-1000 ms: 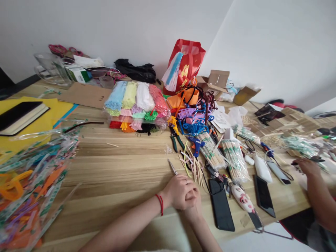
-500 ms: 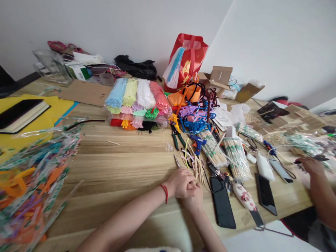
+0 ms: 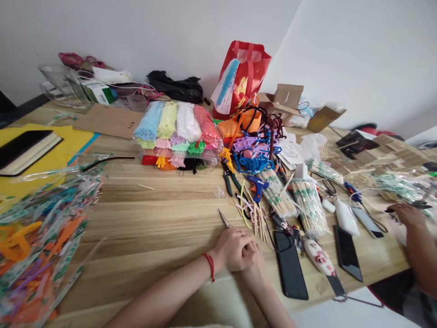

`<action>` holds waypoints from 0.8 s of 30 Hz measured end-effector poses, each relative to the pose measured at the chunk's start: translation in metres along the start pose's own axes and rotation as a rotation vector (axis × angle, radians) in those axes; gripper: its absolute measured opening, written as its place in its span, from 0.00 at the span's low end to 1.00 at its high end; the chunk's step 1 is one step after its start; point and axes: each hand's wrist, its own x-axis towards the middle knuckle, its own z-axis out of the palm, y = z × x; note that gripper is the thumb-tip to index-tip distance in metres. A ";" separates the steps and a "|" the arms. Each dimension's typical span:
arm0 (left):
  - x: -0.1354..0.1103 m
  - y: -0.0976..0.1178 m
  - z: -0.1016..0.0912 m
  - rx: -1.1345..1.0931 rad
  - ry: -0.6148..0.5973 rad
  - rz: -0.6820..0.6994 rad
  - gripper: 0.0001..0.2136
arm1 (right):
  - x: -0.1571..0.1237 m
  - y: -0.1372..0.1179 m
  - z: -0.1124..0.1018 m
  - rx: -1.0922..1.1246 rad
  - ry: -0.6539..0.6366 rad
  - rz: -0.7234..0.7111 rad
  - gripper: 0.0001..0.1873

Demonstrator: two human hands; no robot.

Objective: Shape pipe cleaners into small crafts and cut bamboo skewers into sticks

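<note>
The clasped left hand and right hand, lower centre, have been shifted left; the pointed tool, whether gripped cannot be told, is best kept tip-outward.

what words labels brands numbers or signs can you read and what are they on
No text can be read for certain.
Red bag: gold marking, too blurred to read.
Clear packs of sticks: green print, too small and blurred.
Flat cardboard: dark marks, too small.
Plastic wrappers at left: green print, too blurred.
</note>
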 end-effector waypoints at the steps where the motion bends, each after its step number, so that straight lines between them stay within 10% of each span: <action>1: 0.005 -0.003 -0.001 -0.002 -0.011 0.018 0.12 | 0.003 0.002 0.002 0.002 -0.013 -0.027 0.16; 7: 0.032 -0.009 -0.010 0.016 -0.086 0.035 0.10 | 0.020 0.013 0.002 0.046 0.036 -0.179 0.18; 17: -0.001 0.001 -0.011 -0.001 -0.028 -0.045 0.13 | 0.001 0.006 0.012 0.069 0.025 -0.267 0.23; 24: 0.033 -0.013 -0.020 0.043 -0.077 -0.093 0.11 | 0.037 0.010 0.006 0.047 0.121 -0.304 0.17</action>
